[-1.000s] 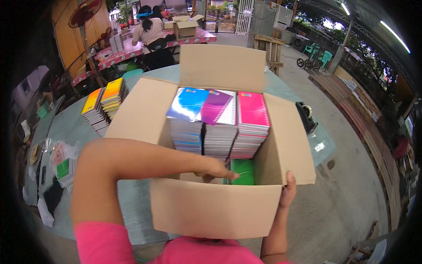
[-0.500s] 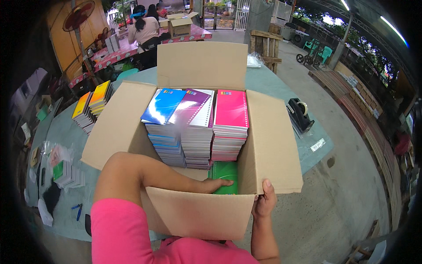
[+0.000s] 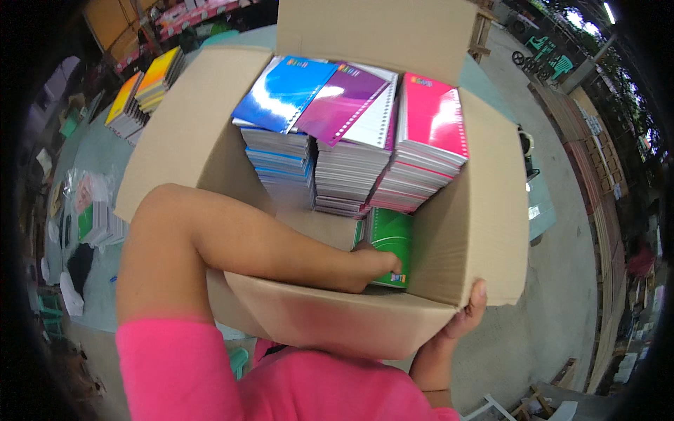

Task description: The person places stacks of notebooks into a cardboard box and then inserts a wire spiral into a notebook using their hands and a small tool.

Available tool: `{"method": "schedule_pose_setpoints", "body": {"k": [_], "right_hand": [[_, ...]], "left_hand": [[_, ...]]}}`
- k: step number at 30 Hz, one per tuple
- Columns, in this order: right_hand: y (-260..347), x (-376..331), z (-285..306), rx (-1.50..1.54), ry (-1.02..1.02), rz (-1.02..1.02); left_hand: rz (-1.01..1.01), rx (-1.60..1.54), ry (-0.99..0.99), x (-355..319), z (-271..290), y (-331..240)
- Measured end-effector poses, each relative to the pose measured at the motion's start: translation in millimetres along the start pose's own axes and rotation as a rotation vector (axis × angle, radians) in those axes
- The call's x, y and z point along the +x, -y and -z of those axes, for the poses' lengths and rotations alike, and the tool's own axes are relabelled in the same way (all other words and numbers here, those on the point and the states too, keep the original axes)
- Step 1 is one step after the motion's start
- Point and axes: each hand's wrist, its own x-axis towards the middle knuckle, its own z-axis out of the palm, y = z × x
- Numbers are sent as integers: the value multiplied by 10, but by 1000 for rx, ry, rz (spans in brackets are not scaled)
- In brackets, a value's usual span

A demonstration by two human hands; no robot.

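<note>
An open cardboard box (image 3: 337,319) stands before me on the table. Inside, at the far side, rise tall stacks of spiral-bound notebooks: blue (image 3: 284,95), purple (image 3: 344,105) and pink (image 3: 435,116). Green notebooks (image 3: 391,235) lie lower down in the near right corner. My left hand (image 3: 375,266) reaches across the near wall and grips the green notebooks, its thumb over the near end; some fingers are hidden along their left side. At the box's near right corner, my right hand (image 3: 470,316) clasps the cardboard edge with fingers closed.
Yellow-orange notebooks (image 3: 144,88) sit on the green table (image 3: 77,274) left of the box. Nearer lies another stack of notebooks (image 3: 102,221) with clear plastic. A tape dispenser (image 3: 526,151) is partly hidden behind the right flap. Green chairs (image 3: 551,56) and planks (image 3: 576,154) are farther right.
The view has moved closer over the box, which appears larger and tilted. My left hand has shifted from lying over the green notebooks to gripping them. My right hand remains on the corner.
</note>
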Motion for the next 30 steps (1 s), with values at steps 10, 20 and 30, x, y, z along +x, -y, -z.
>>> {"method": "schedule_pose_setpoints", "body": {"k": [10,20,30], "right_hand": [[369,-155,-378,578,-5,-150],[478,-37,-773,205,-805,-120],[374,-98,-258,81,-207,76]], "left_hand": [[-19,311,-134,-5,7,43],[-8,504,-367,-45,-104,-18],[-14,508,-387,275,22,112]]}}
